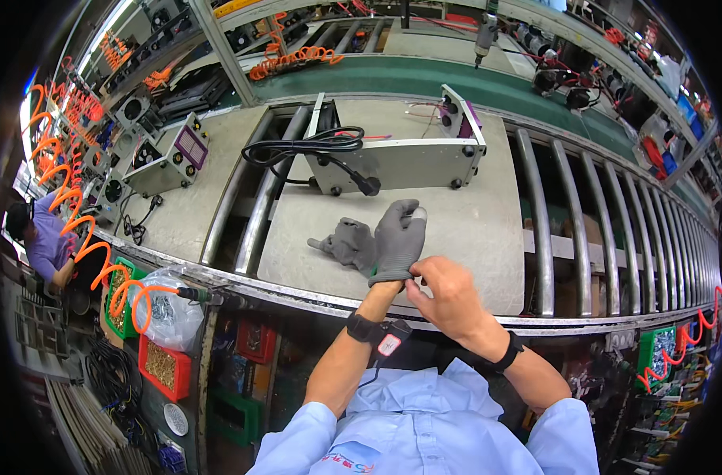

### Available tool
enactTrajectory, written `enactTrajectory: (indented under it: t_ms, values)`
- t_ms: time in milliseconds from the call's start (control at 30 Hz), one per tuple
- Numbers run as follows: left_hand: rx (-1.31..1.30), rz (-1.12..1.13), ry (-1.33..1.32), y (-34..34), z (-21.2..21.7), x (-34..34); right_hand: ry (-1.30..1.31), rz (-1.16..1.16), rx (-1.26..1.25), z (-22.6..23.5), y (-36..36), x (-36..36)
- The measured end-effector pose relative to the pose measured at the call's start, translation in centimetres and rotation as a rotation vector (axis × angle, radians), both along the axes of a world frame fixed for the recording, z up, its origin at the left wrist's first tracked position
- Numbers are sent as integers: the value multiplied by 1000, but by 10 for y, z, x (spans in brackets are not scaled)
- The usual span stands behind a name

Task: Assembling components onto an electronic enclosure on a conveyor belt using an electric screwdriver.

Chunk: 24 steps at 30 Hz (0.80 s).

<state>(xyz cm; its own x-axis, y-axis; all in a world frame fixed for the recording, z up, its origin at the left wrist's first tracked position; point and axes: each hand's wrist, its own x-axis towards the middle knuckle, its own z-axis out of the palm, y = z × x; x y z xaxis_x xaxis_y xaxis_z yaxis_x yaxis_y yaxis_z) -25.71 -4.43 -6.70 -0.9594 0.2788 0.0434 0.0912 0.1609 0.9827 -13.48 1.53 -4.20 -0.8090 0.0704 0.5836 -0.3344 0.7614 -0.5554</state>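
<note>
Grey glove (396, 252) worn on left hand (400, 235), fingers part-curled; whether anything held, cannot tell. Bare right hand (450, 294) pinching glove cuff (389, 273) at left wrist, above near edge of pale board (480, 245). Loose glove (351, 244) lying on board, just left of left hand. Metal chassis (404, 165) on far part of board; black cable (302, 147) draped over left end.

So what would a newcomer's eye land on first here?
Likely the left hand, centre, in a grey glove, the bare right hand at its cuff. Just beyond stands an open metal case with a black cable looped at its left end. A bright orange coiled hose sweeps down the left side.
</note>
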Motion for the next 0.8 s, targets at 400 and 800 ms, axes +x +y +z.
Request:
enactTrajectory:
  t_ms: [400,800]
  values:
    - [22,-926,220,-10,28,-2,-21,239,232,25,-27,15]
    - [-937,-260,683,-1,13,2,-105,51,-23,28,-10,8]
